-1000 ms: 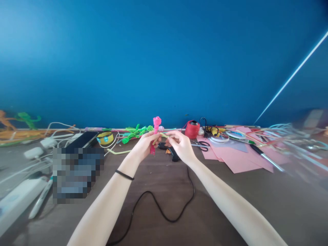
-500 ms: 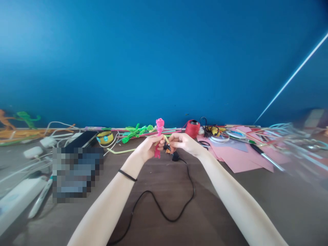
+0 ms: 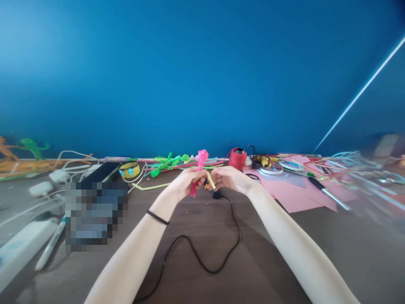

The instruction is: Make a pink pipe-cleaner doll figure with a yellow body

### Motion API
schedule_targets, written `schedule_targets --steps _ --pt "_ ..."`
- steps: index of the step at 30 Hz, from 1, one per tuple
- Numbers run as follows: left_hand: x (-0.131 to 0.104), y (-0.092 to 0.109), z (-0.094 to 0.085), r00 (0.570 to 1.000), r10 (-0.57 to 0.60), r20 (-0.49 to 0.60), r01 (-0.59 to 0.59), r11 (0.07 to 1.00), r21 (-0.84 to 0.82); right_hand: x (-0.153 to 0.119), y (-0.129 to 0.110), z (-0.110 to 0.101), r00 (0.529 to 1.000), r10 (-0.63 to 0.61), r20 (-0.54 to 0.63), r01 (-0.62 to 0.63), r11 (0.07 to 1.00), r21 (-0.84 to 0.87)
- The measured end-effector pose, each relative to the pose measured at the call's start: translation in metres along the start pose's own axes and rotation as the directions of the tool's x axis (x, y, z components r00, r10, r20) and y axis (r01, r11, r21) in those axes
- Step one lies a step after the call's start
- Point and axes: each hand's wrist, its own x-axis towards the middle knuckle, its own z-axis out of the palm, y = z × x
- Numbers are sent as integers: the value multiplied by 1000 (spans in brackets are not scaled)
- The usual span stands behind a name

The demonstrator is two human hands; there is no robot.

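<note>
In the middle of the head view, my left hand [image 3: 186,182] pinches a pink pipe-cleaner figure [image 3: 202,157] by its middle. The figure's bulky head stands above my fingers and its pink ends hang below them. A short pale-yellow strip [image 3: 210,180] slants down beside the figure, its lower end free. Just right of that strip, my right hand [image 3: 229,179] is open, its fingers loosely curved and partly behind the strip. A green pipe-cleaner figure [image 3: 169,163] lies behind my left hand.
A black cable [image 3: 202,267] with a plug [image 3: 217,194] runs below my hands. To the left are a yellow tape roll [image 3: 129,170], white chargers [image 3: 41,188] and a phone. Red thread [image 3: 237,159], pink paper [image 3: 292,197] and a pen [image 3: 329,194] lie right. A blue wall [image 3: 202,76] stands behind.
My right fingers have come off the yellow strip and loosened, and more of the strip shows, now slanting down to the right. The pink figure has tilted slightly right in my left hand.
</note>
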Motion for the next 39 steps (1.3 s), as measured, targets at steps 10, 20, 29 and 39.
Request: schedule_targets --steps 10,20,29,39 --pt "-1 -2 3 993 -15 119 14 1000 8 2 4 9 1000 23 -4 -22 990 138" --pt "1 -4 7 996 90 8 -90 996 -12 3 3 4 999 -8 -35 10 998 68" --pt "6 -8 6 989 134 -61 -142 978 -154 0 2 4 985 -158 -74 165 981 100" --pt "5 -11 11 990 132 -42 -138 952 -272 6 -2 19 939 -160 -303 210 967 142"
